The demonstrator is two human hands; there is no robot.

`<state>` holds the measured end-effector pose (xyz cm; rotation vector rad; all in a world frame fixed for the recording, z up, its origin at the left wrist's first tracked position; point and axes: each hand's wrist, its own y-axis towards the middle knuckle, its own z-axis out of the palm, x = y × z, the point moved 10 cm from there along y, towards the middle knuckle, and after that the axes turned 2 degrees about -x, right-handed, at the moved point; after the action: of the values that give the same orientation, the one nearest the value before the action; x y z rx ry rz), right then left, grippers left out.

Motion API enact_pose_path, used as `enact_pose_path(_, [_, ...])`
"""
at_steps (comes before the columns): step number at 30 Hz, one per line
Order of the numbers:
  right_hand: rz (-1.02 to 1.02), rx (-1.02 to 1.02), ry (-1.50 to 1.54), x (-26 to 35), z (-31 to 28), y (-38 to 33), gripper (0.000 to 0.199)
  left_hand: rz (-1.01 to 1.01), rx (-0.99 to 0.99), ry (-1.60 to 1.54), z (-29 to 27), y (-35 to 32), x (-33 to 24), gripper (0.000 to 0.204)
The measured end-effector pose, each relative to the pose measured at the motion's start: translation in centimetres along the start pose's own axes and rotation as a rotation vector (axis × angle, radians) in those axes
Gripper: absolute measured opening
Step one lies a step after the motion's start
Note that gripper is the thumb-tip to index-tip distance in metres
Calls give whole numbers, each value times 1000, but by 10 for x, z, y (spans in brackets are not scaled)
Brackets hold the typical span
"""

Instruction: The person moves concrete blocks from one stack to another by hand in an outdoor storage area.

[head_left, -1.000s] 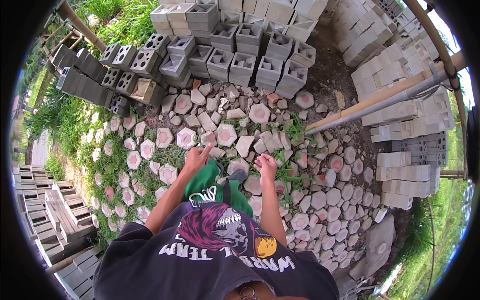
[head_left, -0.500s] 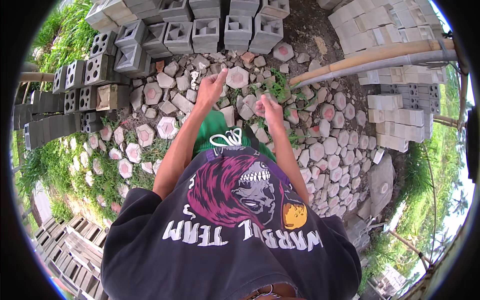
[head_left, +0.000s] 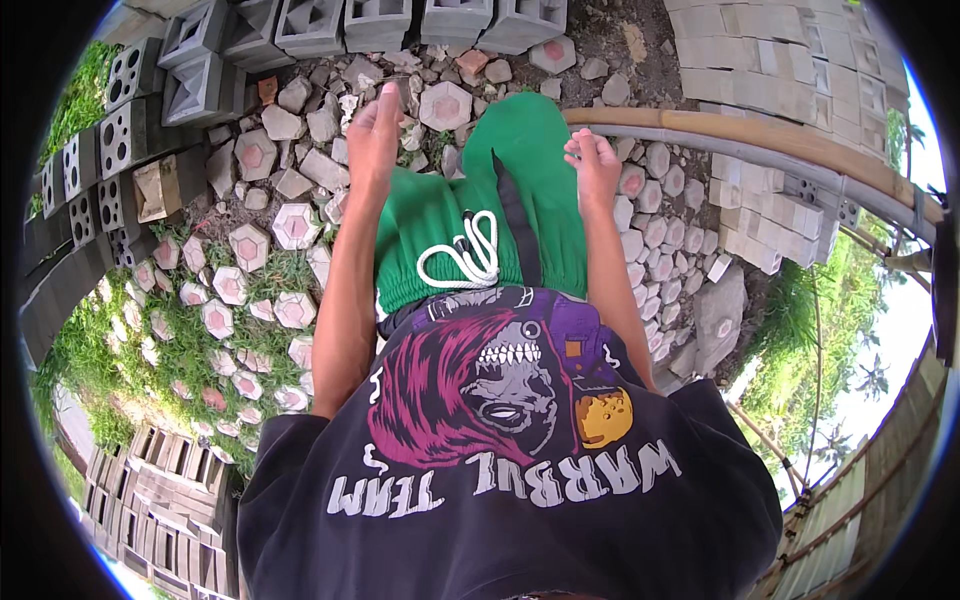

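Hands are well apart: the left hand (head_left: 372, 140) is half curled near a hexagonal paver (head_left: 445, 106) lying in broken rubble (head_left: 325, 168), the right hand (head_left: 595, 168) is curled by a bamboo pole (head_left: 690, 121), and I can't tell if either's gripping anything. Main risk imo is footing, since that green-clad knee (head_left: 515, 140) looks raised and hides the feet, so a loose chunk could roll and turn an ankle. No readable labels on the paver, just chunky white lettering (head_left: 350, 497), upside down, by a skull graphic (head_left: 510, 385) on the black T-shirt (head_left: 520, 545).
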<state>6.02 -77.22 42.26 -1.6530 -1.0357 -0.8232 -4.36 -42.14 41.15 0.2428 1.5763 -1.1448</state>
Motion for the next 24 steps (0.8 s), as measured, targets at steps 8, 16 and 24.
enact_pose_path(8, [15,14,-178,11,1,206,25,-179,-380,-51,-45,68,83,35])
enact_pose_path(16, [42,167,-624,-98,42,437,45,-336,-393,130,58,173,233,21])
enact_pose_path(24, [103,250,-899,-183,88,580,74,-111,47,698,263,351,238,57])
